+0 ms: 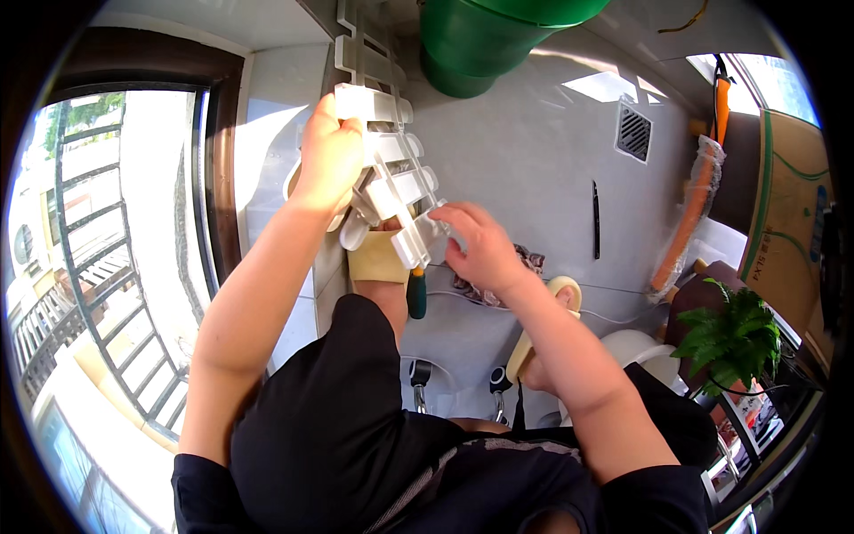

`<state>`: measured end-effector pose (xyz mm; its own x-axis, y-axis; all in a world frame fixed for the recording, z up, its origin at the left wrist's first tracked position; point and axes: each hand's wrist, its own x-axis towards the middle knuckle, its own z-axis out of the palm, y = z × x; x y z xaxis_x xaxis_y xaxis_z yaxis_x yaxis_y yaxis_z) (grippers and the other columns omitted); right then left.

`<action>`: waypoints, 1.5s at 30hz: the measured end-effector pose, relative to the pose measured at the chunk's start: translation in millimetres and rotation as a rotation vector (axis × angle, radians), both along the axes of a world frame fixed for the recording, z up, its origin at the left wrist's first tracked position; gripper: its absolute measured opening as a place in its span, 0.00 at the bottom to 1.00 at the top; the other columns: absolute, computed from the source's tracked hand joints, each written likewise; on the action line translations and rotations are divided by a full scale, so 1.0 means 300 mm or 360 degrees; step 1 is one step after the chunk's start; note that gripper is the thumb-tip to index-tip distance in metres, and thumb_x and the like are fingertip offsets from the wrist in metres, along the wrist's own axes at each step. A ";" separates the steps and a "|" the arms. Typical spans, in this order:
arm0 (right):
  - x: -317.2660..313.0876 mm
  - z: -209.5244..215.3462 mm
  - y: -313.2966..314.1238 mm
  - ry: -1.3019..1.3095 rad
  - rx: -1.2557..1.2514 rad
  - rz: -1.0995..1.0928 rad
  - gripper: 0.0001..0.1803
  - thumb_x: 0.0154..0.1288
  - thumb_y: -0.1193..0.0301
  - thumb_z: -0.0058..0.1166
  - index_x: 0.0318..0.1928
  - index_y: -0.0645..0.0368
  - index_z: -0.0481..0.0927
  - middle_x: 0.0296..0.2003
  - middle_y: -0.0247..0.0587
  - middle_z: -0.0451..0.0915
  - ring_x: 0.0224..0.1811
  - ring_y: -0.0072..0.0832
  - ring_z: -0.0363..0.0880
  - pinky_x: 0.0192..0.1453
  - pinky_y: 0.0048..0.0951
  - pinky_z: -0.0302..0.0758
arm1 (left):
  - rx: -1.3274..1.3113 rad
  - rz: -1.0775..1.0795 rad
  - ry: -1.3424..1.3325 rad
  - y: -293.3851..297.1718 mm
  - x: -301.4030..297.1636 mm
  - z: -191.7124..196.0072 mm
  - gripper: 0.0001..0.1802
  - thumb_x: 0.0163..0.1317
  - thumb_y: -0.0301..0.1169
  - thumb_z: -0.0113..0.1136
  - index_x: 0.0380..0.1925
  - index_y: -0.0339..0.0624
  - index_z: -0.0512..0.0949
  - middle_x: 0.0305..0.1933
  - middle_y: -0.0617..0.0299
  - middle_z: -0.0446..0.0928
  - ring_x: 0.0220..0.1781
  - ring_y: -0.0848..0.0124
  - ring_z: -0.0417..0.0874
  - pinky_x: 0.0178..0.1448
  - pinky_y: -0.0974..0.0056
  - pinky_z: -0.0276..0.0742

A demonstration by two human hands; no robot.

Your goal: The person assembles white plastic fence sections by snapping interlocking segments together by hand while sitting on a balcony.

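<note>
Beyond the brown window frame [229,169], the left hand [334,160] is clamped on a white slatted rack [400,189] over grey floor tiles [525,151], the right hand [485,249] at its near end, its grip unclear to me, a green bucket [498,36] crowding the far end, then a drain [633,131], a fern [729,334] and a cardboard box [792,205].

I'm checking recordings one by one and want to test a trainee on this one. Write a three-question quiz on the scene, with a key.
1. Which hand grips the white slatted rack higher up in the picture?
2. True or false: the floor drain lies left of the green bucket in the picture.
3. What colour are the slippers? A) pink B) pale yellow C) black

Key:
1. The left hand; the right hand is at the lower end.
2. False; it lies to the right.
3. B
</note>
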<state>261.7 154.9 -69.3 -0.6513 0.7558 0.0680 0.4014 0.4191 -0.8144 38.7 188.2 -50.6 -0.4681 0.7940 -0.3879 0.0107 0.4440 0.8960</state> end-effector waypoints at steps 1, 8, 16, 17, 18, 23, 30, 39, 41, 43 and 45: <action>0.025 -0.025 0.029 -0.0012 -0.0257 -0.0054 0.18 0.46 0.82 0.51 0.41 0.60 0.75 0.36 0.41 0.77 0.39 0.33 0.76 0.42 0.29 0.74 | -0.0053 -0.0005 -0.0038 0.004 0.013 0.019 0.14 0.59 0.19 0.40 0.45 0.34 0.69 0.41 0.58 0.75 0.42 0.73 0.75 0.48 0.69 0.70; -0.108 -0.140 0.261 -0.0033 -0.1333 -0.0742 0.12 0.60 0.69 0.48 0.41 0.62 0.78 0.34 0.35 0.77 0.36 0.22 0.72 0.44 0.23 0.70 | 0.0114 -0.0095 0.0036 -0.056 0.006 0.017 0.09 0.57 0.22 0.46 0.38 0.36 0.73 0.31 0.61 0.74 0.32 0.76 0.72 0.40 0.70 0.68; -0.203 -0.178 0.229 0.0168 -0.2312 -0.0880 0.20 0.64 0.54 0.47 0.43 0.59 0.75 0.37 0.35 0.77 0.41 0.27 0.73 0.46 0.27 0.68 | 0.0066 0.0007 -0.0166 -0.078 0.015 0.081 0.09 0.56 0.21 0.46 0.37 0.34 0.72 0.30 0.63 0.73 0.30 0.78 0.70 0.36 0.70 0.68; -0.205 -0.169 0.227 0.0166 -0.2315 -0.0877 0.20 0.64 0.54 0.47 0.43 0.59 0.75 0.37 0.35 0.77 0.41 0.27 0.73 0.46 0.27 0.68 | 0.0064 0.0010 -0.0166 -0.084 0.011 0.077 0.09 0.56 0.21 0.46 0.37 0.34 0.72 0.30 0.63 0.73 0.30 0.78 0.70 0.36 0.70 0.68; -0.206 -0.163 0.226 0.0194 -0.2359 -0.0879 0.20 0.64 0.54 0.48 0.43 0.58 0.75 0.37 0.34 0.77 0.41 0.26 0.73 0.46 0.27 0.68 | 0.0108 -0.0004 -0.0209 -0.091 0.006 0.070 0.09 0.56 0.21 0.46 0.37 0.33 0.72 0.30 0.63 0.74 0.30 0.79 0.71 0.36 0.70 0.68; -0.221 -0.160 0.208 0.0223 -0.2239 -0.0826 0.19 0.60 0.55 0.53 0.43 0.57 0.75 0.38 0.32 0.77 0.38 0.24 0.73 0.44 0.25 0.67 | 0.0170 -0.0011 -0.0158 -0.092 0.022 0.077 0.08 0.58 0.22 0.46 0.37 0.33 0.72 0.28 0.63 0.74 0.29 0.79 0.71 0.35 0.71 0.68; -0.259 -0.130 0.184 0.0251 -0.2041 -0.0973 0.18 0.56 0.57 0.58 0.42 0.55 0.76 0.35 0.29 0.76 0.33 0.18 0.68 0.42 0.20 0.64 | 0.0269 -0.0016 -0.0023 -0.095 0.023 0.086 0.06 0.60 0.24 0.48 0.36 0.34 0.71 0.26 0.66 0.72 0.27 0.81 0.68 0.33 0.72 0.67; -0.210 -0.183 0.170 0.0573 -0.2346 -0.1119 0.15 0.57 0.58 0.58 0.36 0.55 0.74 0.30 0.30 0.75 0.30 0.19 0.71 0.31 0.25 0.67 | 0.0163 -0.0039 -0.0296 -0.094 0.017 0.122 0.11 0.63 0.24 0.43 0.43 0.32 0.70 0.39 0.58 0.75 0.41 0.74 0.75 0.49 0.69 0.69; -0.188 -0.183 0.172 0.0627 -0.2448 -0.1098 0.15 0.57 0.57 0.57 0.35 0.55 0.74 0.30 0.31 0.75 0.30 0.20 0.72 0.29 0.26 0.67 | 0.0163 -0.0042 -0.0315 -0.094 0.012 0.121 0.11 0.63 0.24 0.43 0.43 0.32 0.70 0.39 0.58 0.75 0.41 0.74 0.75 0.49 0.69 0.69; -0.176 -0.187 0.171 0.0704 -0.2610 -0.1037 0.16 0.58 0.55 0.56 0.34 0.55 0.74 0.30 0.32 0.75 0.30 0.22 0.72 0.28 0.27 0.67 | 0.0120 -0.0106 -0.0308 -0.096 0.002 0.118 0.11 0.63 0.24 0.43 0.43 0.32 0.71 0.39 0.58 0.76 0.41 0.74 0.75 0.48 0.69 0.70; -0.173 -0.192 0.178 0.0696 -0.2696 -0.0953 0.16 0.57 0.55 0.57 0.33 0.55 0.75 0.30 0.31 0.75 0.30 0.22 0.72 0.29 0.27 0.67 | 0.0125 -0.0105 -0.0316 -0.099 0.003 0.123 0.11 0.63 0.23 0.43 0.43 0.32 0.70 0.39 0.58 0.76 0.40 0.74 0.76 0.48 0.69 0.70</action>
<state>209.9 208.2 -126.9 -0.4500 0.2823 -0.8472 -0.1593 -0.9589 -0.2350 39.6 158.6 -13.7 -0.3349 0.8517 -0.4030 -0.1428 0.3768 0.9152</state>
